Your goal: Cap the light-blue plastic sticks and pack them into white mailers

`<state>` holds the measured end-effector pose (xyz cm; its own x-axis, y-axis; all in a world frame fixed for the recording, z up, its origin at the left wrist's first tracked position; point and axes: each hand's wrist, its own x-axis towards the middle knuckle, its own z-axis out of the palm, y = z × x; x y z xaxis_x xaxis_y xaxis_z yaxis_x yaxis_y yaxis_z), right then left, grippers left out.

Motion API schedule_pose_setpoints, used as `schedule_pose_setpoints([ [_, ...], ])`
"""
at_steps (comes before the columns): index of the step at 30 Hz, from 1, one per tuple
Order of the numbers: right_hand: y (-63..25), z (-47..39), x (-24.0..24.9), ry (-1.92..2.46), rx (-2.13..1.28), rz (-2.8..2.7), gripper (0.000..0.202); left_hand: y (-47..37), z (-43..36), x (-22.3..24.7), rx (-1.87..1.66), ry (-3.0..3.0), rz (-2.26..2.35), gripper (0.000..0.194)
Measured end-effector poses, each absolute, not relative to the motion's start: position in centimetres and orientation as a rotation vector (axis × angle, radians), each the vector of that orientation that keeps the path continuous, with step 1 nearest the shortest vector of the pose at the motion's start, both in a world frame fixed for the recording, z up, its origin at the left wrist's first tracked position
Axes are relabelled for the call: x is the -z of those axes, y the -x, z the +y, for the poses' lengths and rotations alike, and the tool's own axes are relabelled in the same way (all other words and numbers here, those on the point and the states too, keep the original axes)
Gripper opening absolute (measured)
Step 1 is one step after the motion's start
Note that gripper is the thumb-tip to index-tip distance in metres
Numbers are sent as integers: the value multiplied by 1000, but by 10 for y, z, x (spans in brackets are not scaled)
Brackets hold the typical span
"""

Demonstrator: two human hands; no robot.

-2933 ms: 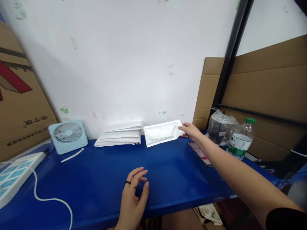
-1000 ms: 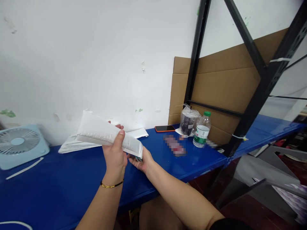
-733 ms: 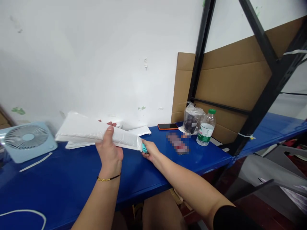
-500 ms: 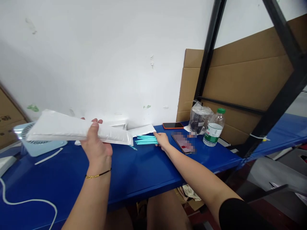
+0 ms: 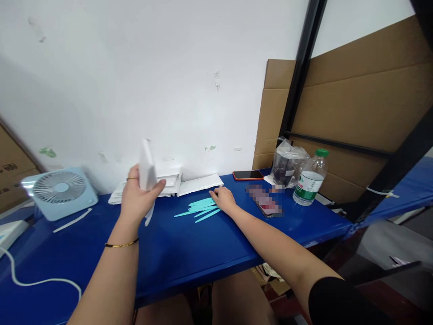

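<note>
My left hand (image 5: pixel 138 192) is raised and grips a white padded mailer (image 5: pixel 146 164), which I see almost edge-on and tilted. On the blue table, a bunch of thin turquoise strips (image 5: pixel 201 206) lies fanned out. My right hand (image 5: pixel 223 197) rests at the strips' right end, its fingers curled over them; the ends under the fingers are hidden. Behind, against the wall, another flat white mailer (image 5: pixel 199 184) lies beside a stack of white mailers (image 5: pixel 171 183).
A light blue fan (image 5: pixel 62 189) and a loose white strip (image 5: pixel 72 220) are at the left, with a white cable (image 5: pixel 43 282). To the right are an orange-edged phone (image 5: pixel 248 175), a second phone (image 5: pixel 264 201), a bagged dark cup (image 5: pixel 287 167) and a green-capped bottle (image 5: pixel 309 178).
My left hand has turned the mailer from lying broadside to nearly edge-on. The turquoise strips have spread into a looser fan on the table beside my right hand.
</note>
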<state>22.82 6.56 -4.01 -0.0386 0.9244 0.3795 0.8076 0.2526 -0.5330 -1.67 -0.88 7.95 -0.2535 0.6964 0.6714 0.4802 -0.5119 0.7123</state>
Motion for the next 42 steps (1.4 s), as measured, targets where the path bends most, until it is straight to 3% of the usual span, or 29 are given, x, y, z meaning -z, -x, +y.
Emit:
schedule_pose_setpoints([
  [4, -231, 67, 41, 1497, -246, -1957, 36, 47, 6, -53, -896, -2386, 1835, 66],
  [8, -242, 70, 36, 1351, -454, -2086, 23, 82, 18, -22, -243, -2347, 1983, 88],
  [11, -252, 77, 29, 1245, -643, -2201, 24, 80, 23, -15, -312, -2322, 1831, 94],
  [15, -255, 86, 20, 1171, -746, -2262, 26, 28, 32, -18, -604, -2435, 1558, 57],
  [20, -249, 85, 14, 1048, -703, -2124, 28, -28, 51, -14, -509, -2557, 1409, 36],
  [25, -262, 90, 19, 1152, -802, -2038, 34, -22, 72, 2, -529, -2490, 1505, 33],
  [31, -284, 98, 25, 1255, -661, -2035, 35, -10, 84, 19, -541, -2458, 1577, 31],
  [37, -283, 88, 16, 1099, -536, -2324, 21, -19, 73, 17, -633, -2520, 1489, 37],
  [42, -279, 85, 15, 1088, -548, -2426, 16, -21, 68, 13, -503, -2532, 1347, 29],
])
